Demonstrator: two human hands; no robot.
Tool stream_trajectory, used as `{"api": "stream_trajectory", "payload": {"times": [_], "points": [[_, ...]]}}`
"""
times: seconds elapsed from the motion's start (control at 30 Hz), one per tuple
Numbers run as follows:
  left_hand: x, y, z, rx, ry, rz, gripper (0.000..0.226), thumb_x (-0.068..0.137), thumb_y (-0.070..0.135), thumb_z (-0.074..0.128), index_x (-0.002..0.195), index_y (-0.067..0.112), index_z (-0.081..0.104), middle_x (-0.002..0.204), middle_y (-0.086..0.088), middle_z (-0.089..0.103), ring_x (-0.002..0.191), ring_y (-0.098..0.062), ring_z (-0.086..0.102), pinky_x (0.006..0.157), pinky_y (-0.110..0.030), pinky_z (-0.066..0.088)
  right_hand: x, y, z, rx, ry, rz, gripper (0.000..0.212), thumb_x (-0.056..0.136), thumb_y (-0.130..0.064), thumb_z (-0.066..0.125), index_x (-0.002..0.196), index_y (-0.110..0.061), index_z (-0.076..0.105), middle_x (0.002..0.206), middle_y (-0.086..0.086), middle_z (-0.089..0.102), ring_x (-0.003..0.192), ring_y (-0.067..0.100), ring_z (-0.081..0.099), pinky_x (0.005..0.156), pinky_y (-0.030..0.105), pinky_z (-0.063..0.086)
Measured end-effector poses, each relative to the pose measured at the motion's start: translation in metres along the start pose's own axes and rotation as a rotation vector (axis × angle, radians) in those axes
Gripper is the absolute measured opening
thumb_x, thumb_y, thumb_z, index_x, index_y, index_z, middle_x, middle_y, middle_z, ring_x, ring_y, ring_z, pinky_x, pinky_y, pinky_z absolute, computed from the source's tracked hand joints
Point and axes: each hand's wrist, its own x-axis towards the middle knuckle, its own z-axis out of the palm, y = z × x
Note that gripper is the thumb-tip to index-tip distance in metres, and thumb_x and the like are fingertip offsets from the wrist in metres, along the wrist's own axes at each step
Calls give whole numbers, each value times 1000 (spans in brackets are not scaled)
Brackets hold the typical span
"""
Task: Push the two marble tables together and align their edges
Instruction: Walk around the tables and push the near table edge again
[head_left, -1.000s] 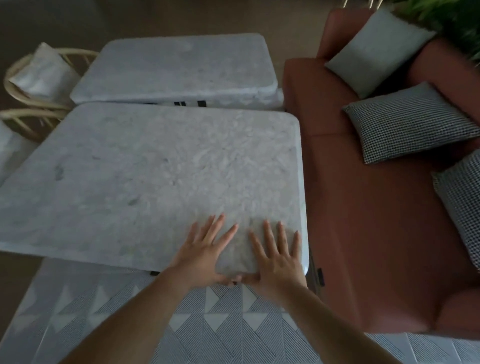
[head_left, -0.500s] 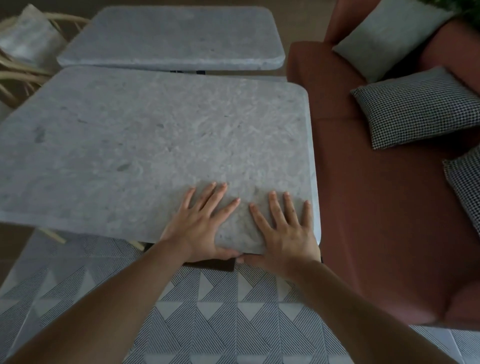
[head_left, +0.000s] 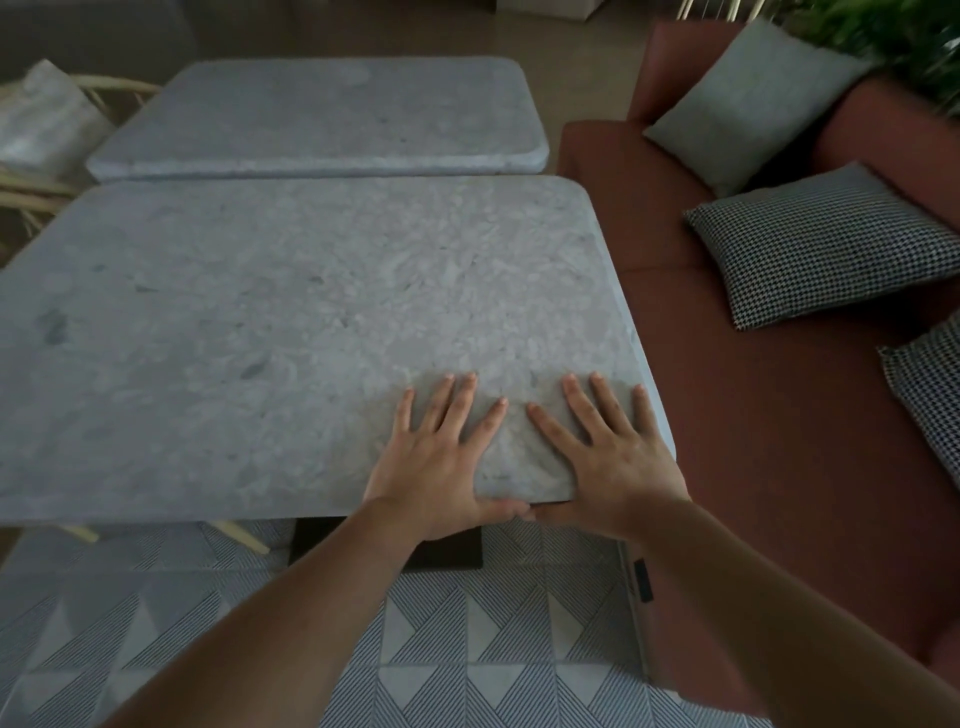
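Note:
The near marble table fills the middle of the view, its grey top slightly blurred. My left hand and my right hand lie flat on its near right corner, fingers spread, thumbs along the front edge. The far marble table sits just beyond it. Their facing edges run parallel and look very close; I cannot tell if they touch. The far table's right end stops a little left of the near table's right corner.
A rust-red sofa runs along the tables' right side, carrying a grey cushion and two houndstooth cushions. A wicker chair stands at the far left. A patterned rug lies below me. A green plant sits at the top right.
The near table has slid away from me toward the far table, and the dark gap between them has closed to a thin line. Both hands stayed on the same corner.

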Motion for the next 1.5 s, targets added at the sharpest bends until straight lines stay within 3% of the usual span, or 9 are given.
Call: {"api": "stream_trajectory", "payload": {"times": [0.1, 0.23, 0.63, 0.73, 0.83, 0.93, 1.07, 1.27, 1.5], "points": [[12, 4, 2, -14, 4, -9, 121, 71, 105, 12, 165, 31, -9, 177, -12, -11, 165, -33, -9, 127, -67, -2, 7, 13, -1, -12, 4, -10, 124, 55, -111, -8, 160, -46, -23, 181, 11, -9, 167, 39, -8, 128, 72, -5], [26, 9, 5, -38, 15, -20, 120, 73, 105, 14, 165, 31, -8, 177, -12, -12, 164, -35, -10, 126, -67, -6, 15, 28, -5, -31, 11, -29, 124, 65, -110, 0, 168, -41, 4, 179, 15, 11, 165, 43, 12, 127, 75, 11], [42, 16, 6, -63, 29, -26, 118, 75, 102, 7, 166, 29, -6, 177, -14, -13, 164, -36, -12, 125, -67, -10, 27, 48, -2, -59, 13, -64, 123, 70, -110, 13, 169, -37, 17, 177, 16, 23, 162, 45, 24, 125, 75, 18], [39, 13, 2, -157, 20, -41, 112, 76, 100, 1, 166, 33, -7, 178, -5, -12, 164, -27, -17, 126, -62, -14, 27, 51, 1, -25, 12, -79, 125, 64, -113, 13, 166, -45, -11, 179, 11, -5, 166, 40, -3, 129, 72, -1], [34, 4, -16, -510, 34, -82, 98, 87, 92, 23, 166, 38, 2, 178, 7, 4, 161, -4, -10, 131, -48, -12, 22, 50, -9, 29, -25, -69, 117, 64, -112, 1, 156, -49, -36, 174, 7, -31, 162, 37, -27, 127, 64, -20], [24, -2, -51, -1043, 190, -268, 89, 83, 84, 46, 160, 46, 20, 172, 16, 22, 160, -2, 12, 133, -45, 16, 15, 32, -42, 402, 127, 22, 102, 77, -103, 3, 160, -50, -21, 178, 4, -21, 165, 30, -23, 132, 60, -9], [-5, -9, -129, -1248, 331, -305, 76, 80, 94, 48, 148, 72, 22, 155, 50, 21, 157, -4, 27, 127, -38, 30, 2, -11, -119, 1013, 458, 86, 87, 92, -90, 34, 164, -42, 28, 177, -6, 23, 166, 14, 19, 131, 49, 27], [-86, -45, -254, -1295, 583, -282, 92, 87, 87, 50, 159, 33, 30, 168, 16, 33, 152, 10, 31, 120, -13, 30, -11, -98, -262, 1439, 530, 27, 107, 83, -95, 42, 163, -25, 36, 169, -8, 40, 154, 4, 40, 119, 20, 39], [-212, -139, -356, -1243, 741, -299, 95, 85, 87, 51, 161, 35, 29, 172, 11, 30, 151, 9, 33, 114, -9, 35, -12, -232, -368, 1556, 581, -182, 89, 88, -93, 40, 155, -35, 38, 167, -3, 45, 155, 7, 42, 127, 38, 38]]}}
